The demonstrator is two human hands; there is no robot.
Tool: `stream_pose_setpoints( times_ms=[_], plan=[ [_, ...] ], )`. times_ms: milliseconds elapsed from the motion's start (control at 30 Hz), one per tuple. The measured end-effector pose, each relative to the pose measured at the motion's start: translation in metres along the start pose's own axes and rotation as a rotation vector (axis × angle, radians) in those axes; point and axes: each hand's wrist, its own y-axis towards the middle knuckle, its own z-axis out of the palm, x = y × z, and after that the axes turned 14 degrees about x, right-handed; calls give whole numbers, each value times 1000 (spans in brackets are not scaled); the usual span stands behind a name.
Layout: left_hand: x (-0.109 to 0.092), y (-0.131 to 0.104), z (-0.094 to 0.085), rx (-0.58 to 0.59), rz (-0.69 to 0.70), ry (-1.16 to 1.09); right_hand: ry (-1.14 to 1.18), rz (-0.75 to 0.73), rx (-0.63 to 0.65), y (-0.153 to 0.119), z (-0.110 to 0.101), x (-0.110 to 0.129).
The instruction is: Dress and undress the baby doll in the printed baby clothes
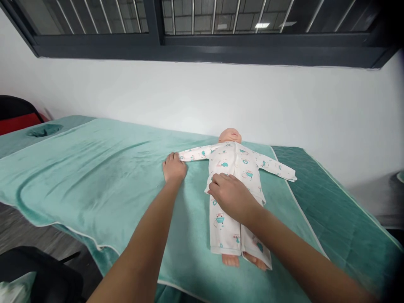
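Note:
A baby doll (pixel 230 135) lies on its back, dressed in a white printed long-sleeved top (pixel 232 160) and matching trousers (pixel 224 231). Its bare feet (pixel 230 260) stick out below the trouser legs. My left hand (pixel 175 167) is closed at the cuff end of the sleeve on the left of the view, and that sleeve is stretched out sideways. Over the lower front of the top is my right hand (pixel 232 195), its fingers curled in; whatever they hold, if anything, is hidden. The opposite sleeve (pixel 277 168) lies spread toward the right.
A light green blanket (pixel 94 168) covers the bed beneath the doll, with a darker green cover (pixel 341 214) at the right. Behind are a white wall (pixel 142 92) and a barred window (pixel 202 40). A black chair (pixel 41 273) stands at lower left.

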Motion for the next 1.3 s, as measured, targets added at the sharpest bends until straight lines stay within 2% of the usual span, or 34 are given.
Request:
stream_pose_setpoints(
  times_ms=[133,300,467,533,667,733,900,1167,1300],
  plan=[
    [-1,-1,-1,6,-1,4,75,33,-32,-6,-4,4],
    [-1,0,-1,5,0,6,134,174,-81,-16,-2,6],
    [0,1,0,4,4,11,194,158,-84,-27,-5,7],
    [0,1,1,6,3,14,213,169,-120,-31,-6,5],
    [0,1,1,15,-1,25,225,289,-222,-42,-3,0],
    [0,2,1,19,-6,30,229,320,-225,-47,1,-2],
    [-1,1,0,17,-6,40,263,316,-174,-56,8,-2],
    [-1,2,0,23,-11,50,260,313,-203,-67,11,-2],
    [-2,2,0,19,-11,49,184,329,-242,-64,16,-5]
  ],
)
